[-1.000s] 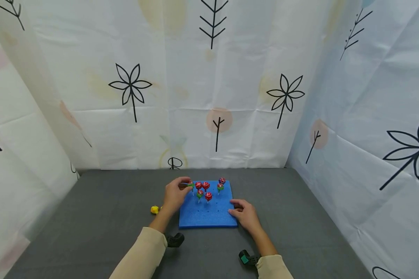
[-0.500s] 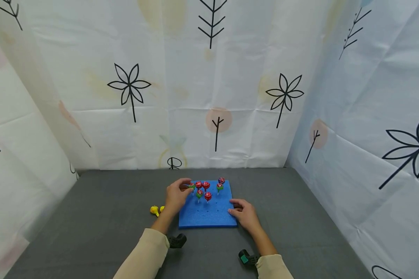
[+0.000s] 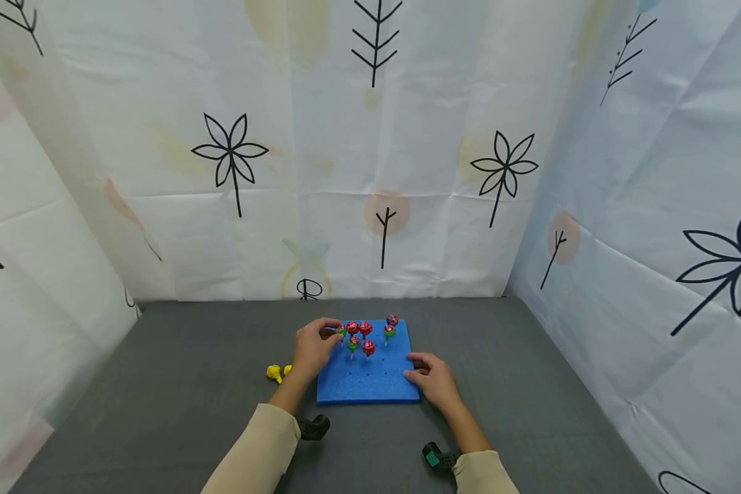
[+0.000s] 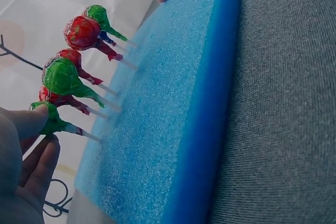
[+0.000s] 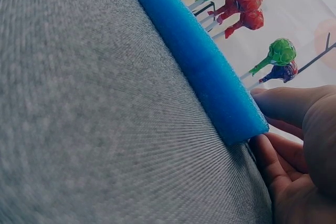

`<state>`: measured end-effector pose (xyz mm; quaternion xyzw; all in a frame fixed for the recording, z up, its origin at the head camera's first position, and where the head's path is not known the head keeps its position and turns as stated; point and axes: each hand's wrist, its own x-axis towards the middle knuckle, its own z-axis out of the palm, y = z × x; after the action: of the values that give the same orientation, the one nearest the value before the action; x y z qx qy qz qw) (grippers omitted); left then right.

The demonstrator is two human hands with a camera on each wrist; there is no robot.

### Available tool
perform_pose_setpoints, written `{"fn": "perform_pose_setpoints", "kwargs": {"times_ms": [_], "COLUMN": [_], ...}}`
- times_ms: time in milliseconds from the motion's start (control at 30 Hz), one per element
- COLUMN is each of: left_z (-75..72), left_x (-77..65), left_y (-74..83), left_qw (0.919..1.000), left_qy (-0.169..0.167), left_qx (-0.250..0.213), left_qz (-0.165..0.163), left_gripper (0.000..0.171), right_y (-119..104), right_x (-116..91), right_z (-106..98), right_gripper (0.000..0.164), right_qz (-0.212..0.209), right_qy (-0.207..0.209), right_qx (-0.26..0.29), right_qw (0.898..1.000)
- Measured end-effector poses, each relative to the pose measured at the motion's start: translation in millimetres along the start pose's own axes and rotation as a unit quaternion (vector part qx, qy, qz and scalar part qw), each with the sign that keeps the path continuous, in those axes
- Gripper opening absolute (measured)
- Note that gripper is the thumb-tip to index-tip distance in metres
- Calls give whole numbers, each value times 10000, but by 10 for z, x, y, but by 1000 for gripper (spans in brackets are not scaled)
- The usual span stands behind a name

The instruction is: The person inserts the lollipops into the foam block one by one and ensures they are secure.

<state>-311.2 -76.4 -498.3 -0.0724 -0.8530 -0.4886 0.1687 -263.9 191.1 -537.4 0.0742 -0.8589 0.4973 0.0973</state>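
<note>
My left hand [image 3: 312,348] pinches a green-wrapped lollipop [image 4: 52,120] between thumb and fingers; its white stick meets the top of the blue foam board [image 3: 367,387] near the far left corner. Beside it, several more lollipops stand with their sticks in the board, among them a red one [image 4: 82,32], a green one [image 4: 61,76] and a dark blue one [image 5: 285,72]. My right hand [image 3: 437,381] holds the board's right edge. In the right wrist view its thumb [image 5: 289,103] lies over the edge and the fingers are against the side.
Yellow-wrapped lollipops [image 3: 274,372] lie on the grey tabletop [image 3: 160,398] left of the board, partly behind my left forearm. Small holes show in the near part of the board. White curtains [image 3: 321,137] with plant drawings surround the table's back and sides.
My left hand has shifted slightly to the right with the green lollipop, and more of the yellow lollipops now shows beside the forearm. My right hand has stayed on the board's edge.
</note>
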Motion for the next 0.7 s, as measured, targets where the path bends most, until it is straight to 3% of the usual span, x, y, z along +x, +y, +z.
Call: {"fn": "perform_pose_setpoints", "kwargs": {"times_ms": [367,700], "left_z": [-14,-120], "left_x": [-17,-39], "left_y": [-12,54], "left_qw": [9997,10000], "left_qy": [130,15], "left_qx": [164,85], "left_qz": [92,46], "left_gripper": [26,24], "right_y": [-12,-1], "right_x": [-12,-6], "right_z": [5,6], "right_gripper": [31,31], "right_qz": [21,25], "right_qy": [5,21], "right_qx": [-91,-67], "right_qw": [10000,10000]}}
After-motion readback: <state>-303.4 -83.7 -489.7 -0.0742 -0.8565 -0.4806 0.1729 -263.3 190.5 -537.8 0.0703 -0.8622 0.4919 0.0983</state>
